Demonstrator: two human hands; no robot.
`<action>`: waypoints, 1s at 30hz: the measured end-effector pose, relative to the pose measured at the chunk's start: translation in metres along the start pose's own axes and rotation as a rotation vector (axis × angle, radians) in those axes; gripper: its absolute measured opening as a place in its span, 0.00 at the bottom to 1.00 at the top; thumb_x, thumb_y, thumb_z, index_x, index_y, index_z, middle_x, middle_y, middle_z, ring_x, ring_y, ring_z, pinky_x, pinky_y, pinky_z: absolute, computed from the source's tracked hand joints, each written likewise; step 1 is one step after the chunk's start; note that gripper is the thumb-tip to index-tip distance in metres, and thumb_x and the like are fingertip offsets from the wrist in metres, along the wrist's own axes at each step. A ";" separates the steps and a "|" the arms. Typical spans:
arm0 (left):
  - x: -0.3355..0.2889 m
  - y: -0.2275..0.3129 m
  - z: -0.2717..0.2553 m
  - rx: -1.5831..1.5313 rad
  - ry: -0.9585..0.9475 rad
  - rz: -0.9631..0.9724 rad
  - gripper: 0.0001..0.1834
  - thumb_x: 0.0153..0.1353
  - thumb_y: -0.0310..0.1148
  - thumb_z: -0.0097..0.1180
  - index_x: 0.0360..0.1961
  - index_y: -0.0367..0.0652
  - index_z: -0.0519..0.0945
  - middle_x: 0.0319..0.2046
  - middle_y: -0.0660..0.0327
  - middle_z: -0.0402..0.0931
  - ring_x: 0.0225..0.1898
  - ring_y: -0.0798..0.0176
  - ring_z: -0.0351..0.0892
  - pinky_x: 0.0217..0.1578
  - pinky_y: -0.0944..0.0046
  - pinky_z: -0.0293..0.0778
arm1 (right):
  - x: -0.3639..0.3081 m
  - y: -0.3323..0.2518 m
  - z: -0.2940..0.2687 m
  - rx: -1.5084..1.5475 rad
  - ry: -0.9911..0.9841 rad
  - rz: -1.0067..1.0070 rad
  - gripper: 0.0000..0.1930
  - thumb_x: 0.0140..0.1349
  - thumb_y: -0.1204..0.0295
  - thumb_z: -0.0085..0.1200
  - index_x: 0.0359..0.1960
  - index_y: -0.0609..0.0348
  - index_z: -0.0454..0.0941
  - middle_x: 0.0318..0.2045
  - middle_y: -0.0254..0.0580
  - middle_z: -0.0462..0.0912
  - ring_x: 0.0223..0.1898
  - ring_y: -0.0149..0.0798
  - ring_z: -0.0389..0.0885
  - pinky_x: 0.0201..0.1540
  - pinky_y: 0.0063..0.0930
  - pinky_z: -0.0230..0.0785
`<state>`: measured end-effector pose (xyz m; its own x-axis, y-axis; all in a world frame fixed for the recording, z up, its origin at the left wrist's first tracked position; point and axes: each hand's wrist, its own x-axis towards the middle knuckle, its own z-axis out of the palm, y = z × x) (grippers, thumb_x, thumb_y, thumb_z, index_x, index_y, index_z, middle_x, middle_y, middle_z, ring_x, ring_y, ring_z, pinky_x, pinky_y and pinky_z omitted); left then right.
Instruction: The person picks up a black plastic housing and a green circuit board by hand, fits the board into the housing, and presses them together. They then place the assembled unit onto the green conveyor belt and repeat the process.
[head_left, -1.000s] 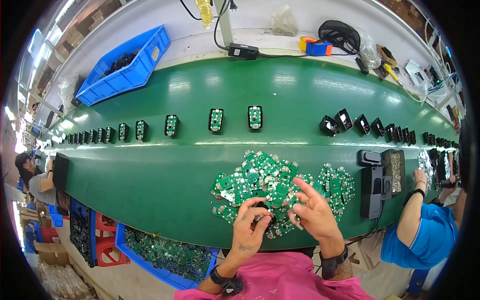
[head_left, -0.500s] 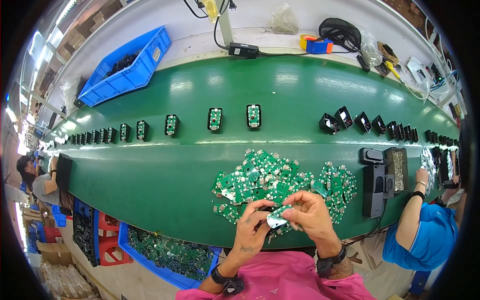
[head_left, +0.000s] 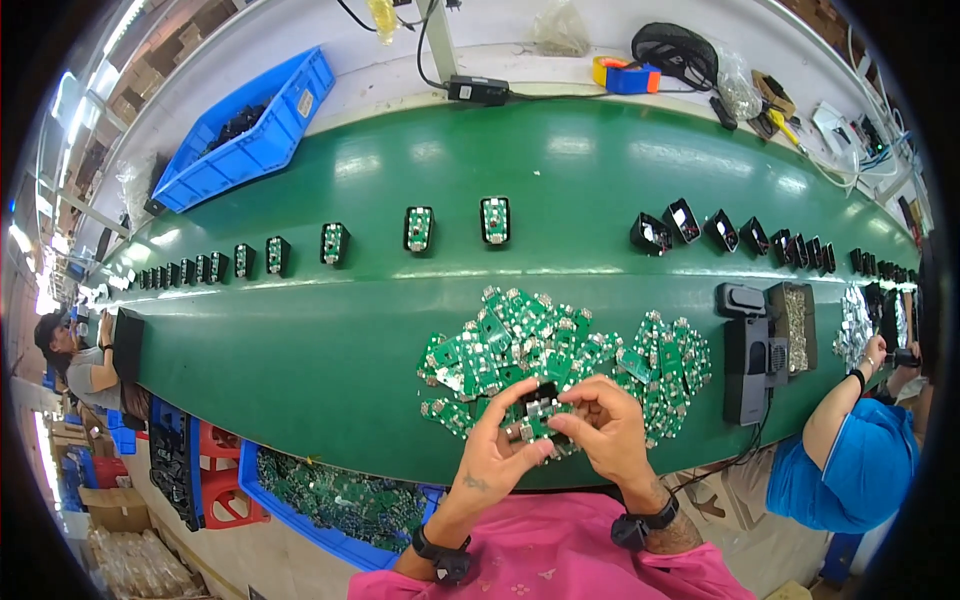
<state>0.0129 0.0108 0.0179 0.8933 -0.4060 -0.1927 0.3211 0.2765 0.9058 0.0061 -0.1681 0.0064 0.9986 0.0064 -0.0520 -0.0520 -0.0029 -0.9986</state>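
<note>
My left hand [head_left: 497, 437] is closed round a small black plastic case [head_left: 541, 391], partly hidden by my fingers. A green circuit board [head_left: 541, 421] lies against the case, its component side up. My right hand [head_left: 607, 428] pinches the board's right side, thumb on top. Whether the board sits fully inside the case I cannot tell. Just beyond my hands, a heap of loose green circuit boards [head_left: 507, 338] spreads over the green table, with a second pile [head_left: 672, 362] to its right.
A row of black cases with boards [head_left: 419, 230] runs leftward; black cases without visible boards [head_left: 722, 231] stand on the right. A blue crate [head_left: 250, 140] sits back left, a bin of boards [head_left: 335, 500] below the edge. Beyond a grey-black device [head_left: 745, 370], a co-worker's arm [head_left: 845, 400] reaches in.
The board between my hands has turned from its shiny silvery face to its component side and now rests against the black case. The co-worker's hand on the right has moved further right.
</note>
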 end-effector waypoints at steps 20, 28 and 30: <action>0.002 0.000 0.025 0.277 0.306 0.279 0.29 0.62 0.17 0.55 0.65 0.39 0.68 0.54 0.53 0.76 0.46 0.66 0.81 0.38 0.71 0.80 | -0.012 -0.022 0.017 -0.671 0.238 -0.522 0.05 0.57 0.76 0.62 0.34 0.59 0.81 0.44 0.47 0.76 0.46 0.45 0.75 0.40 0.39 0.68; 0.001 0.019 0.021 0.475 0.261 0.370 0.29 0.59 0.16 0.57 0.63 0.39 0.72 0.52 0.52 0.77 0.46 0.64 0.82 0.41 0.66 0.83 | 0.001 -0.042 0.003 -0.605 -0.022 -0.570 0.05 0.52 0.81 0.61 0.30 0.62 0.77 0.23 0.41 0.77 0.22 0.42 0.77 0.23 0.32 0.67; 0.000 0.024 0.019 0.523 0.194 0.384 0.30 0.58 0.15 0.57 0.63 0.40 0.72 0.53 0.52 0.77 0.47 0.63 0.82 0.42 0.65 0.83 | 0.002 -0.048 0.001 -0.601 -0.049 -0.573 0.05 0.51 0.82 0.60 0.29 0.62 0.77 0.21 0.40 0.77 0.21 0.42 0.77 0.22 0.32 0.67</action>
<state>0.0142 0.0009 0.0473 0.9696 -0.1857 0.1592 -0.1812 -0.1082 0.9775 0.0107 -0.1674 0.0542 0.8672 0.2128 0.4502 0.4906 -0.5195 -0.6996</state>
